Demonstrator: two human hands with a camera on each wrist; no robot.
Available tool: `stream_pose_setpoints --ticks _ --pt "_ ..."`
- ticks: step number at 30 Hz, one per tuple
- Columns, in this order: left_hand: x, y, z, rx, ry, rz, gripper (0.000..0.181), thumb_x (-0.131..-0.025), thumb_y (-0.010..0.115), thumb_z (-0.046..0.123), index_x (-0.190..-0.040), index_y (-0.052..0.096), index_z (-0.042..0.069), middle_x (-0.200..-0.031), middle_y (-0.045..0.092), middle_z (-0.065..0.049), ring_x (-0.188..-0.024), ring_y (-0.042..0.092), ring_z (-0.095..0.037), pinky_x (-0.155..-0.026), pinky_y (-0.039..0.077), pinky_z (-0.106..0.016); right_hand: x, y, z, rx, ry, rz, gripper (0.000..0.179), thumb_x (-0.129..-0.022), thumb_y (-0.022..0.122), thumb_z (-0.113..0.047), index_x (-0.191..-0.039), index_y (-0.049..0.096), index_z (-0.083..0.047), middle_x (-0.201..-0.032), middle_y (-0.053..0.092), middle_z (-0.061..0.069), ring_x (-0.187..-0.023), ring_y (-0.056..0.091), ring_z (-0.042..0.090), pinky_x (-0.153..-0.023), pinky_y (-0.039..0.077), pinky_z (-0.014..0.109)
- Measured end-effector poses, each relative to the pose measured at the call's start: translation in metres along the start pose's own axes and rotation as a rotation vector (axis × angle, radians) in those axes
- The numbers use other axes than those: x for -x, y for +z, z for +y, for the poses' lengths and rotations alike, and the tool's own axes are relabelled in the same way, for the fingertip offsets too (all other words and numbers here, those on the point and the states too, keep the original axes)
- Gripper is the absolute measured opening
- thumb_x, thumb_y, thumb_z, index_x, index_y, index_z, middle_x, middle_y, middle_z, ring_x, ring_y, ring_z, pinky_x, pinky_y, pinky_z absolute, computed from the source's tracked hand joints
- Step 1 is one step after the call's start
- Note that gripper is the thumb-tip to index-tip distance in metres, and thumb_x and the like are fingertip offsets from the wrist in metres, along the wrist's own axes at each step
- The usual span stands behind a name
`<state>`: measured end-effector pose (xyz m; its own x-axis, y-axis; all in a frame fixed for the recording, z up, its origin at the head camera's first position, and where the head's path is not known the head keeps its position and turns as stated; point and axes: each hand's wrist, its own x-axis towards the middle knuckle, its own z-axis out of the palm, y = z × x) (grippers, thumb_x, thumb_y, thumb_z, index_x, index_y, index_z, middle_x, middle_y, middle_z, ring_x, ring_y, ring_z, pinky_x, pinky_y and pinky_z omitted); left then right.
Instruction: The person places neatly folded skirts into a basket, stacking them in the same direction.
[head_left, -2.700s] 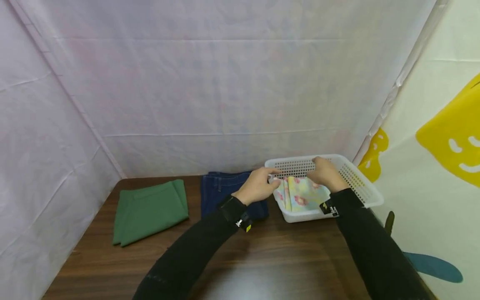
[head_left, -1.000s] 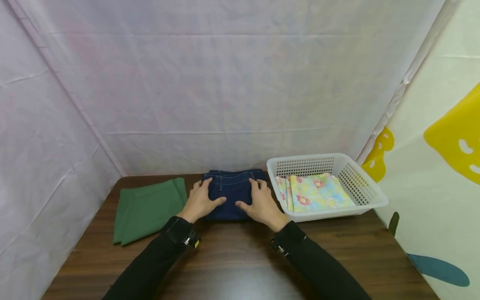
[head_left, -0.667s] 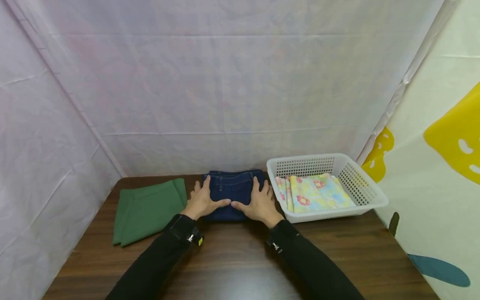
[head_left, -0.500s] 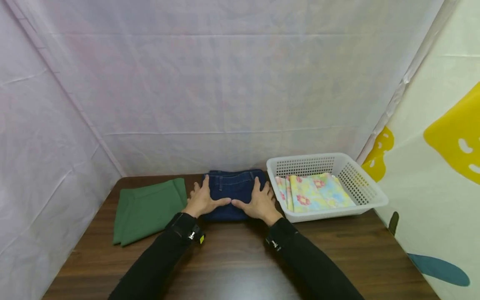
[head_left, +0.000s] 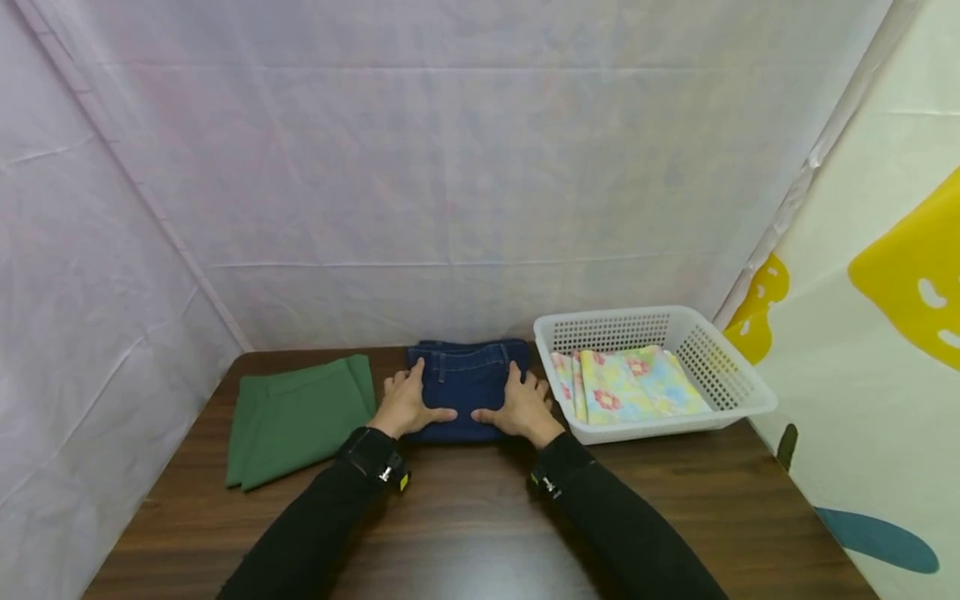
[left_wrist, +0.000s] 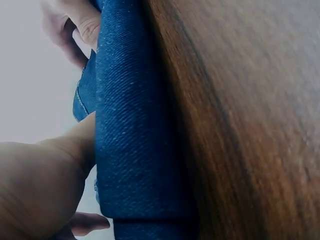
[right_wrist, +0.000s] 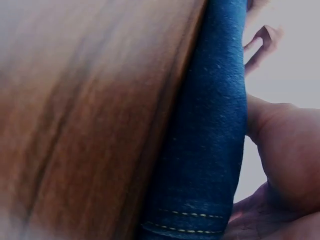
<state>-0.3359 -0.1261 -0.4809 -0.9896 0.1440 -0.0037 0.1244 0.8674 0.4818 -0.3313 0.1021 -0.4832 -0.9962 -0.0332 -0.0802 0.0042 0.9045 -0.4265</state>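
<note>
A pair of folded dark-blue jeans (head_left: 468,387) lies at the back of the table, waistband and belt loop showing on top. My left hand (head_left: 405,404) holds its left side, thumb across the top and the other fingers bent at the edge. On the opposite side my right hand (head_left: 522,408) grips the jeans in the same way. Both wrist views show the thick folded front edge of the denim (left_wrist: 132,130) close over the wood, with a thumb reaching over it. The undersides of the fingers are partly hidden.
Folded green cloth (head_left: 300,421) lies on the table's left side. Right of the jeans stands a white perforated basket (head_left: 738,392) holding a folded floral cloth (head_left: 637,387). A white fabric wall (head_left: 450,208) rises right behind the brown wooden table (head_left: 465,517).
Both hands left the floral cloth in the basket and came to the jeans. They pressed on its sides with thumbs nearly meeting; now the thumbs have drawn apart.
</note>
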Motion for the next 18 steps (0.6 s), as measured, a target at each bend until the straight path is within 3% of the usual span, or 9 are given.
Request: stream_pose_setpoints --ticks 6,18 --pt "0.008 -0.004 0.005 0.027 -0.013 -0.033 0.125 -0.077 0.086 0.053 -0.161 0.008 0.002 -0.155 0.024 -0.033 -0.142 0.017 -0.055 -0.108 0.033 -0.064 0.006 -0.003 -0.001 -0.018 -0.021 0.0 0.125 -0.074 0.082 -0.064 -0.161 0.014 -0.006 -0.154 0.026 0.032 -0.14 0.023 0.054 -0.103 0.037 0.065" --pt "0.032 -0.003 0.003 0.09 -0.015 -0.1 0.136 -0.069 0.09 0.052 -0.162 0.002 0.009 -0.156 0.018 -0.035 -0.136 0.036 -0.048 -0.099 0.045 -0.058 0.031 -0.003 -0.001 -0.093 -0.073 -0.013 0.13 -0.062 0.094 -0.053 -0.158 0.021 -0.003 -0.145 0.032 0.037 -0.115 0.054 0.049 -0.091 0.051 0.053"
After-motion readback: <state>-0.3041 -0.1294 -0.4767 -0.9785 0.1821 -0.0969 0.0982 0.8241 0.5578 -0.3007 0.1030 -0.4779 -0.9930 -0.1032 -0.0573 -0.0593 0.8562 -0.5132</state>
